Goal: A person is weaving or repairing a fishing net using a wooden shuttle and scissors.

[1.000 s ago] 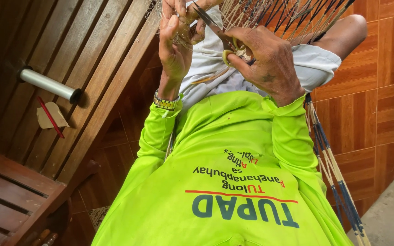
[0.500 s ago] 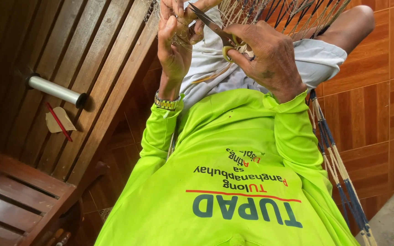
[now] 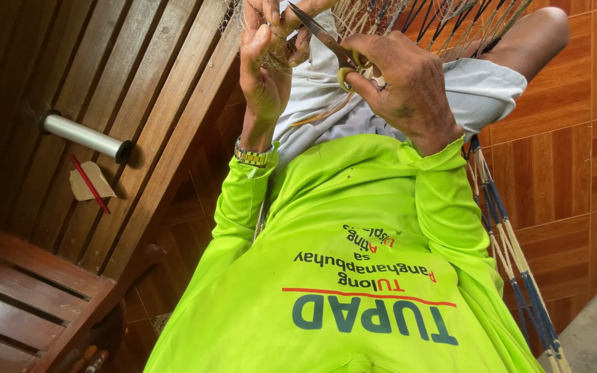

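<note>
Your left hand [image 3: 264, 65] is raised near the top of the view, palm turned toward you, with its fingers [image 3: 260, 38] curled around a bunch of fine netting [image 3: 281, 59]. The thin mesh lies over the palm and is pinched between the thumb and the fingertips, so the hand is closed on it rather than spread.

Your right hand [image 3: 409, 86] sits just beside it, on the right, back of the hand toward you. Its fingers [image 3: 371, 76] are pushed through the yellowish loops of a pair of scissors [image 3: 326, 41] and closed around them. The grey blades point up and to the left, and their tips reach the netting at the left hand's fingertips. You cannot tell how far the blades are parted, since they look like one narrow strip from here.

A metal watch [image 3: 252, 155] circles your left wrist, and both arms wear the sleeves of a bright green shirt [image 3: 354, 262]. Grey cloth [image 3: 326, 103] covers your lap under the hands. More woven cords of a hammock [image 3: 443, 21] spread behind the hands, and its blue and cream ropes [image 3: 513, 255] run down the right side.

To the left, on the slatted wooden bench [image 3: 29, 304] and boards, lie a silvery tube [image 3: 81, 135], a red pencil [image 3: 90, 183] and a tan scrap of card [image 3: 95, 181], well apart from your hands.
</note>
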